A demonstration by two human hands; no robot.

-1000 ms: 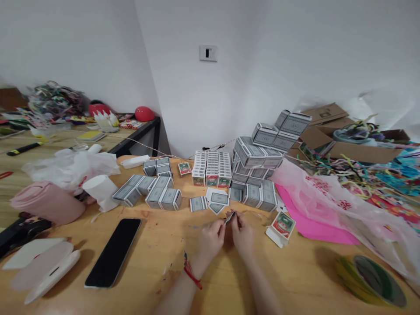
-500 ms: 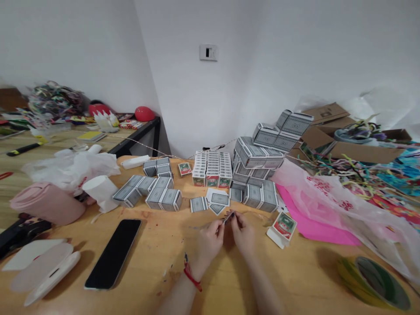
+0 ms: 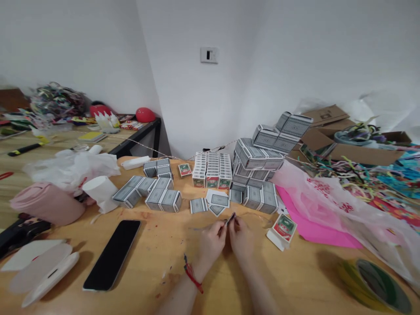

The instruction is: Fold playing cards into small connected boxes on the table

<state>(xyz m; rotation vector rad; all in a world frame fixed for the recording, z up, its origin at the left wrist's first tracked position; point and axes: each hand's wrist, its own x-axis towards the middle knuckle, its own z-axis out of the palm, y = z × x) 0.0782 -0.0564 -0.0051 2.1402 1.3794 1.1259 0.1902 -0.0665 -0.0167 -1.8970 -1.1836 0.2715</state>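
Low over the table, my left hand (image 3: 212, 240) and my right hand (image 3: 242, 238) meet with bent fingers, pinching a playing card (image 3: 231, 218) between them. The card is seen nearly edge-on, and whether it is folded I cannot tell. Just beyond the fingertips lie loose grey-backed playing cards (image 3: 219, 200), with more spread cards (image 3: 198, 205) to their left. Right of my hands, a red and green card box (image 3: 285, 227) lies with its flap out. Blocks made of folded cards (image 3: 163, 199) stand at the left, and a taller stack of such blocks (image 3: 259, 153) rises at the right.
Rows of card boxes (image 3: 212, 171) stand at the back. A black phone (image 3: 113, 253) lies on the left, near a white paper roll (image 3: 101, 192) and a rolled pink cloth (image 3: 47, 203). Yellow-green tape (image 3: 352, 280) and a pink sheet (image 3: 315, 225) occupy the right.
The card between my fingers has turned to a steeper angle, and my fingertips have shifted slightly. My view has tilted a little; the blocks and boxes stay in place.
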